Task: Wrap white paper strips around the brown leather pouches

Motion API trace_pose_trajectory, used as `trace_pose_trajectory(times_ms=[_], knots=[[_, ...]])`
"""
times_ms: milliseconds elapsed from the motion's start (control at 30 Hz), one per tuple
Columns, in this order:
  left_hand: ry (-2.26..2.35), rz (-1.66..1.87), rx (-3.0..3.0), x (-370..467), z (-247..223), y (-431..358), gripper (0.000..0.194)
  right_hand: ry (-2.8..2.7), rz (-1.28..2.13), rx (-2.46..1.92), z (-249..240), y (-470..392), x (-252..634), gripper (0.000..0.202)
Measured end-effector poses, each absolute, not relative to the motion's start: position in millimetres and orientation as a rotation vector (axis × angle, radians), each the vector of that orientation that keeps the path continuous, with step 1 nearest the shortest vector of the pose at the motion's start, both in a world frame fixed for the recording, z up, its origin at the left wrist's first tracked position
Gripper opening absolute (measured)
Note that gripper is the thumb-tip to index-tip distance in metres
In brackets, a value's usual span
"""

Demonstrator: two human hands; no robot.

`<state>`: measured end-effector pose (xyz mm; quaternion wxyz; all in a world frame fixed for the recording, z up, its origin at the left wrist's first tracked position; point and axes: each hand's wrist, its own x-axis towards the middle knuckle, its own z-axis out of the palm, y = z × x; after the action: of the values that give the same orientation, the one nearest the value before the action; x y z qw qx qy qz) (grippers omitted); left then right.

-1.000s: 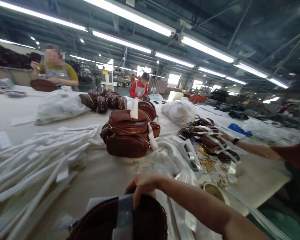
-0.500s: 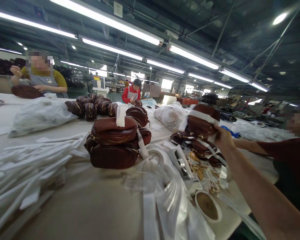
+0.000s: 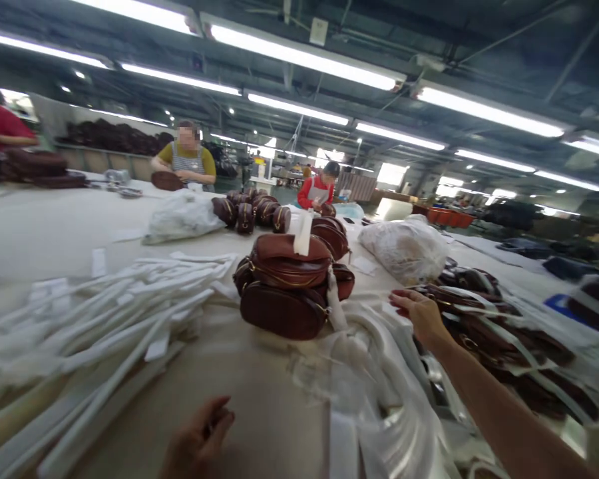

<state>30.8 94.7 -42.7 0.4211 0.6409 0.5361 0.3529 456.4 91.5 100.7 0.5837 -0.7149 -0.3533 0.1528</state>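
Right hand (image 3: pixel 422 316): arm stretched out, fingers extended, slightly apart. Left hand (image 3: pixel 197 439), 7 o'clock: half-curled, thumb and finger parted, blurred. Stacked reddish-brown leather zip bags (image 3: pixel 287 286) at right hand's 9, left's 1. White rectangular ceiling sign (image 3: pixel 318 31), 12 o'clock: too small to read.

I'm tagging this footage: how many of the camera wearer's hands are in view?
2: left hand, low and left of centre; right hand, in the picture between the stacked brown bags and strapped brown bags. Neither is hidden.
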Motion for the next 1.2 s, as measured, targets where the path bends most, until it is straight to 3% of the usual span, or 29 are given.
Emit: trace_pose_trajectory(times_ms=[200,400,567,800,1033,1200], knots=[[1.257,0.949,1.786,37.6,-81.2,104.1,0.028,-1.311,0.212,-1.6,122.5,173.0,379.4,0.022],[1.124,1.047,1.945,37.4,-93.0,105.2,0.024,-2.062,-0.554,-1.329,126.7,220.4,313.0,0.024],[1.069,1.138,2.072,41.6,-97.6,107.9,0.026,-1.98,-0.896,-1.473,87.1,221.1,294.0,0.059],[1.123,1.035,2.062,43.7,-88.3,104.8,0.026,-1.95,-0.835,-1.442,68.4,220.7,311.1,0.045],[1.221,0.974,1.958,45.4,-72.2,100.9,0.027,-2.122,-0.832,-1.564,100.8,226.6,305.2,0.015],[1.246,0.913,1.89,43.9,-60.6,99.0,0.03,-2.136,-0.904,-1.49,140.0,237.4,297.3,0.02]])
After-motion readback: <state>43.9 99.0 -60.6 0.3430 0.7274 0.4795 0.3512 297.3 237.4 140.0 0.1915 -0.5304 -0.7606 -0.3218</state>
